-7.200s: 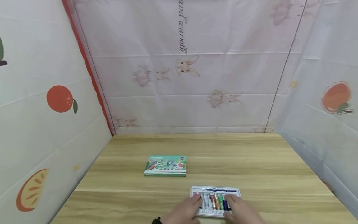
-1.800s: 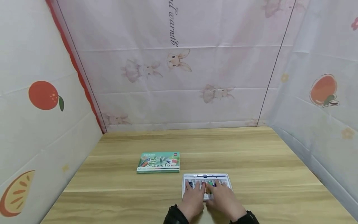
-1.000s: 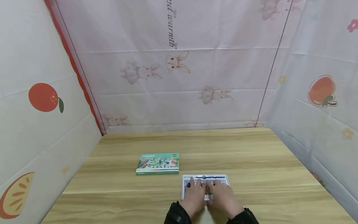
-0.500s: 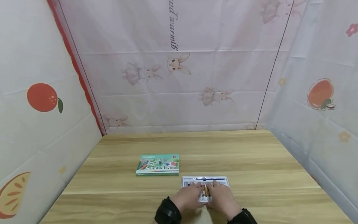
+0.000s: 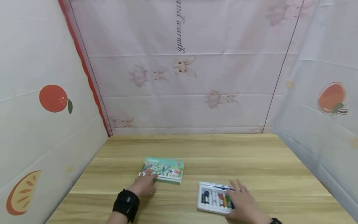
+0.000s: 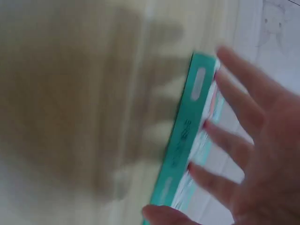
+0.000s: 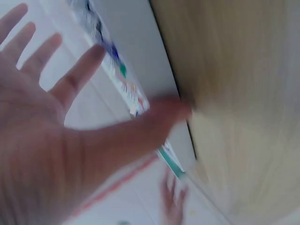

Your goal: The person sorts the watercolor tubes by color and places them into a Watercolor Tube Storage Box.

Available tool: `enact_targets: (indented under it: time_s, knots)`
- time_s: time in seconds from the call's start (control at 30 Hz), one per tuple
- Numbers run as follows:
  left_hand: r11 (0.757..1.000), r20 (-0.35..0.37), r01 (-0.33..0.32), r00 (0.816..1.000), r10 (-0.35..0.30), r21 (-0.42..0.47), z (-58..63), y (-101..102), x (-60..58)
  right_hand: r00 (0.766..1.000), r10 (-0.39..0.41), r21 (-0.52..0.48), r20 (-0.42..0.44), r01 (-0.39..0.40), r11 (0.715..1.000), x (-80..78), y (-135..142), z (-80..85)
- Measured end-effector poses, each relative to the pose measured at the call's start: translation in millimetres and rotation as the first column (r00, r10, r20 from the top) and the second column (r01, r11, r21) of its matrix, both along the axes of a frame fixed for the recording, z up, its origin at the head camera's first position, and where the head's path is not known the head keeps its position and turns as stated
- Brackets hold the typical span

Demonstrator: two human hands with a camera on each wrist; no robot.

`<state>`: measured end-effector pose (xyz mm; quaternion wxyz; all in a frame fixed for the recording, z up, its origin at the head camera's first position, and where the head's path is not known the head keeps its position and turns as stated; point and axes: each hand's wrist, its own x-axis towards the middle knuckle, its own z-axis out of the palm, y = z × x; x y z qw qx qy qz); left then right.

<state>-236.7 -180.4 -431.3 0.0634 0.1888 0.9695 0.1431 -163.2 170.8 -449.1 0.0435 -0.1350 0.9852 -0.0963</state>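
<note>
A green paint-set box [image 5: 165, 168] lies on the wooden table [image 5: 251, 161]. My left hand [image 5: 146, 183], with a black wrist strap, reaches to the box's near left corner with fingers spread and touches it. In the left wrist view the straight fingers [image 6: 239, 101] splay over the box [image 6: 187, 136], with the thumb by its edge. A white tray of coloured paint tubes [image 5: 212, 196] lies to the right. My right hand [image 5: 237, 194] rests flat on the tray's right part. In the right wrist view the spread right hand [image 7: 70, 93] has its thumb against the tray [image 7: 122, 42].
Printed cloth walls close in the table: fruit prints on the left [image 5: 54, 98] and right [image 5: 332, 98], rabbits at the back [image 5: 184, 67]. Bare wood stretches behind the box and tray to the back wall.
My left hand has come off the tray and moved left to the green box. The right hand stays on the tray, which now sits slightly turned and farther right.
</note>
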Motion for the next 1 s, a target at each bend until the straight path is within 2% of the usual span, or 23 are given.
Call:
enact_targets:
  time_s: [0.07, 0.13, 0.23, 0.33, 0.4, 0.5, 0.6, 0.8, 1.0]
  knots:
    - [0.995, -0.045, 0.095, 0.995, -0.093, 0.039, -1.2, 0.4, 10.3, 0.999, -0.044, -0.033, 0.030, 0.045, 0.998, 3.1, 19.6, 1.5]
    - [0.982, -0.107, 0.180, 0.979, -0.173, 0.055, -3.1, 5.8, 20.1, 0.995, -0.090, -0.036, 0.041, 0.091, 0.995, 5.2, 34.8, 3.9]
    - [0.967, -0.131, 0.236, 0.966, -0.223, 0.092, -8.7, 17.2, 30.1, 0.990, -0.134, -0.024, 0.037, 0.135, 0.991, 5.8, 46.5, 6.5]
    - [0.965, -0.134, 0.225, 0.969, -0.207, 0.137, -17.1, 26.7, 32.4, 0.991, -0.123, -0.015, 0.048, 0.123, 0.992, 5.0, 45.9, 5.5]
    - [0.968, -0.153, 0.218, 0.968, -0.199, 0.121, -22.5, 32.0, 32.2, 0.992, -0.102, -0.013, 0.076, 0.104, 0.995, 5.0, 42.3, 3.9]
    - [0.970, -0.205, 0.231, 0.956, -0.212, 0.077, -26.3, 40.9, 31.6, 0.991, -0.093, 0.004, 0.101, 0.093, 0.996, 6.0, 37.5, 1.4]
    - [0.974, -0.240, 0.221, 0.949, -0.205, 0.044, -23.9, 48.6, 32.1, 0.991, -0.093, 0.015, 0.093, 0.092, 0.996, 7.3, 33.0, 2.7]
    - [0.988, -0.239, 0.152, 0.959, -0.150, -0.009, -21.6, 56.4, 33.8, 0.996, -0.068, 0.020, 0.061, 0.066, 0.998, 7.4, 25.3, 8.0]
    - [0.989, -0.257, 0.144, 0.955, -0.147, -0.033, -21.7, 58.7, 36.3, 0.999, -0.040, 0.033, 0.033, 0.038, 0.999, 4.0, 22.1, 5.2]
